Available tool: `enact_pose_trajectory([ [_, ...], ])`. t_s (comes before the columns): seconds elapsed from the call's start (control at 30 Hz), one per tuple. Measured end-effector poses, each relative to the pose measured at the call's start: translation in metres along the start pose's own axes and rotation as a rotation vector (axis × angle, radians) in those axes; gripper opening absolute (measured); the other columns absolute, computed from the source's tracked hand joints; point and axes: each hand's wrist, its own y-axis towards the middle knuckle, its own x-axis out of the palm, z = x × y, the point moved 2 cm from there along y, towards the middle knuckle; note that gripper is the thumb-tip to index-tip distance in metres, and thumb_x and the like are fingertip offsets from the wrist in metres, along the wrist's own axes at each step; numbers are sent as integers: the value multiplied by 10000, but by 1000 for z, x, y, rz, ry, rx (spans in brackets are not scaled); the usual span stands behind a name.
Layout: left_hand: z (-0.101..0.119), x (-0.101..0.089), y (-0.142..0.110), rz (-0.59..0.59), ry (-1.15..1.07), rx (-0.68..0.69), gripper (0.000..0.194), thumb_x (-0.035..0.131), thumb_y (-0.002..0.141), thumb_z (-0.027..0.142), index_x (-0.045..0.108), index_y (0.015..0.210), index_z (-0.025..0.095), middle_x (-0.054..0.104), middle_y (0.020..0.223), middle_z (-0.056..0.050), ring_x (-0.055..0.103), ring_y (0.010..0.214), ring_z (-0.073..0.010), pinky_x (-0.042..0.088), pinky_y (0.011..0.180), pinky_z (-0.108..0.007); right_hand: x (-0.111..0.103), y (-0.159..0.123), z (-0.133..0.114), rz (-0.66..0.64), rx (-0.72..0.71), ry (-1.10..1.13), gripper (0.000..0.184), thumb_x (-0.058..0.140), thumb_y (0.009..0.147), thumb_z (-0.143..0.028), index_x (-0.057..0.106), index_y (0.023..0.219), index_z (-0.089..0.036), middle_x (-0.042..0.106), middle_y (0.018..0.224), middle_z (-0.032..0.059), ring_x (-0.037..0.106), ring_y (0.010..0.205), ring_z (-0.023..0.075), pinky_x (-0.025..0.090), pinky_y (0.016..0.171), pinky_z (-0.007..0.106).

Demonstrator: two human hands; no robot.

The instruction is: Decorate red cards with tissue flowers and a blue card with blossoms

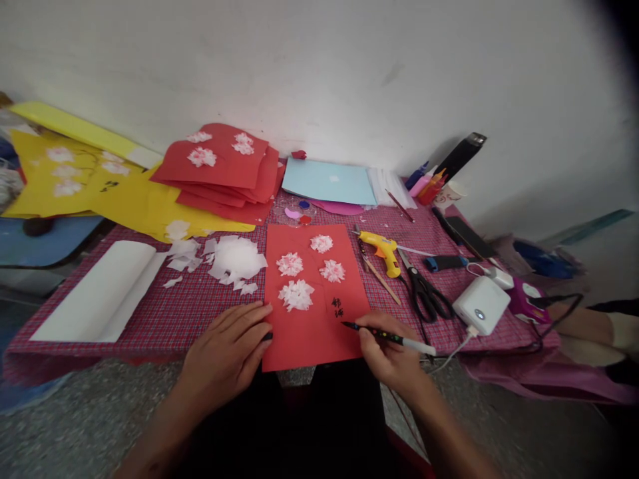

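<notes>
At the table's (200,303) near edge, head view: red sheet (309,339) lies flat, slightly overhanging; right hand (392,352) pinches a pen (388,336), tip below black characters (338,307); left hand (229,346) meets the sheet's left edge, its finger closure indeterminable; sheet slip or palm drag could smear ink.

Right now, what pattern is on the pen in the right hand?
The pen has small coloured spots on black, best in the head view.
</notes>
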Motion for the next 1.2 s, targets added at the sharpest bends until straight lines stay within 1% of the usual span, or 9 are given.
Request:
enact_pose_trajectory([
  [0.13,0,0,0,-9,-19,-7,231,557,893,271,656,1101,249,592,1371,-36,539,1269,-258,441,1077,-466,4,2,5,47,17,19,134,573,848,-139,627,927,-232,671,806,25,648,722,186,507,651,320],
  [0.33,1,-1,0,-4,-10,-9,226,558,896,262,655,1098,244,591,1371,-36,536,1270,-251,437,1082,-461,5,2,6,0,-4,-13,132,581,841,-137,626,926,-227,675,803,26,645,720,182,502,653,320],
  [0.47,1,-1,1,1,-12,-6,222,559,894,262,656,1092,239,593,1366,-38,540,1264,-251,442,1076,-460,4,3,5,36,4,7,120,573,839,-141,629,907,-222,674,791,25,646,711,179,505,644,314],
  [0.6,2,-1,1,11,-12,9,226,557,894,254,653,1097,232,596,1361,-47,537,1265,-252,433,1082,-458,4,3,3,-8,-24,7,126,578,823,-135,635,895,-221,674,765,18,651,699,179,505,643,309],
  [0.73,2,-2,1,3,-4,17,217,556,896,253,648,1092,232,594,1364,-45,532,1267,-255,438,1073,-464,3,2,4,34,-3,40,128,573,831,-128,630,897,-221,671,778,22,650,706,177,505,646,311],
  [0.87,1,-2,2,1,-5,13,221,557,895,256,651,1094,236,589,1370,-44,528,1273,-257,443,1068,-462,4,0,6,-32,-23,61,137,583,825,-123,633,901,-225,675,770,16,654,698,175,498,639,309],
  [1.07,1,-2,1,-4,-6,11,220,559,895,255,646,1095,234,596,1361,-37,528,1274,-246,436,1078,-461,4,0,6,0,-19,101,126,576,822,-121,632,877,-220,667,760,17,651,692,179,500,633,312],
  [1.2,2,-3,2,11,-7,16,215,561,894,257,646,1090,233,604,1349,-37,533,1265,-246,439,1072,-461,4,1,5,79,51,70,109,574,825,-130,637,861,-211,663,758,22,643,691,180,500,628,310],
])
